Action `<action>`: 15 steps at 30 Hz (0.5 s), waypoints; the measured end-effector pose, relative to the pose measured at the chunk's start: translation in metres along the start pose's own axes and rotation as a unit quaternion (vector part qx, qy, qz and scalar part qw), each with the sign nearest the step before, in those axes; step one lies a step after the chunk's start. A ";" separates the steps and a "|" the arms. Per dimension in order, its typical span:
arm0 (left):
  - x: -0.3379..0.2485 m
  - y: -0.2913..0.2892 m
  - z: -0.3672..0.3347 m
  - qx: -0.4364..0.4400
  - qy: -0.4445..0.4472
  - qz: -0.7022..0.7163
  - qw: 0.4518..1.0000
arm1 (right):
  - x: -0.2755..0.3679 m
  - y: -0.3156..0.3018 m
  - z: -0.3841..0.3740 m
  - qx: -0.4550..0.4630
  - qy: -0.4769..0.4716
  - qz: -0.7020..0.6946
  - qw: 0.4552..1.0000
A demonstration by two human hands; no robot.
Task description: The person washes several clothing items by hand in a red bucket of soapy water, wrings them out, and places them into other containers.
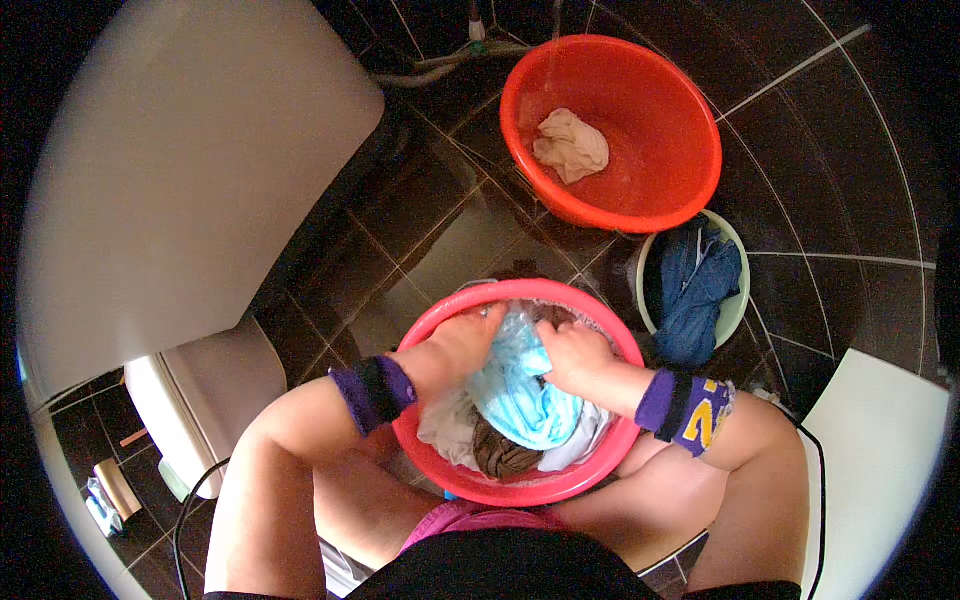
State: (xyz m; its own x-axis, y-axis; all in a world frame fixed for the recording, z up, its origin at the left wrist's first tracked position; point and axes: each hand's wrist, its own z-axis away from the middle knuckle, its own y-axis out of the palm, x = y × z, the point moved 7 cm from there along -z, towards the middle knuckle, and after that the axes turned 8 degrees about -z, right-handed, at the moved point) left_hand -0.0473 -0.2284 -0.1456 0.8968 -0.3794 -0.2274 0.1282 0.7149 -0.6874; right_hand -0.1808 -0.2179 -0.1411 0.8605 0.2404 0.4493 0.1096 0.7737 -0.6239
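A pink basin [560,494] full of wet laundry stands between my knees. Both hands reach into it, at the far half. My right hand [580,357] is closed on a light blue cloth [540,420], a fold of it bunched at the fingertips. On the other side of the same cloth, my left hand [468,340] grips it, its fingers partly hidden and slightly blurred. Soapy water and suds show around the cloth. Beneath and beside it lie a brown garment [507,455] and a whitish cloth [450,430].
A large red tub [650,130] holds a pale crumpled cloth [572,146]. Next to it, a pale green basin [738,300] has blue denim [695,285] hanging over its rim. A white fixture [190,410] stands at left. Dark wet floor tiles [430,240] surround the basins.
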 end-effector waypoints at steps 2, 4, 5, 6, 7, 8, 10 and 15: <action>0.007 0.007 -0.002 0.019 -0.007 0.027 0.999 | -0.002 -0.007 0.010 -0.048 -0.005 -0.032 0.998; 0.009 0.001 0.009 -0.013 -0.017 0.046 0.999 | -0.001 -0.017 0.025 -0.093 -0.024 -0.134 0.986; 0.012 0.004 0.017 -0.024 -0.016 0.039 0.999 | -0.001 -0.019 0.035 -0.099 -0.015 -0.203 0.974; 0.017 0.007 0.026 -0.047 -0.034 0.067 0.996 | -0.001 -0.018 0.045 -0.104 -0.007 -0.270 0.957; 0.021 0.009 0.031 -0.071 -0.051 0.096 0.992 | -0.008 -0.014 0.050 -0.147 -0.031 -0.313 0.938; 0.016 0.010 0.034 -0.081 -0.044 0.092 0.991 | -0.023 -0.007 0.054 -0.189 -0.050 -0.354 0.915; 0.025 0.013 0.041 -0.118 -0.081 0.241 0.960 | -0.032 0.003 0.063 -0.218 -0.072 -0.403 0.886; 0.041 0.057 0.059 -0.125 -0.194 0.575 0.785 | -0.044 0.029 0.056 -0.285 0.028 -0.550 0.784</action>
State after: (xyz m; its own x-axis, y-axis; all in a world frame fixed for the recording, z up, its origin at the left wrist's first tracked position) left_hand 0.0215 -0.1685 -0.1537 0.4263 0.6753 -0.6019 -0.9042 0.2977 -0.3063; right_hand -0.2437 -0.1732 -0.1434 0.1073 -0.4268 0.8979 0.9922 0.1033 -0.0695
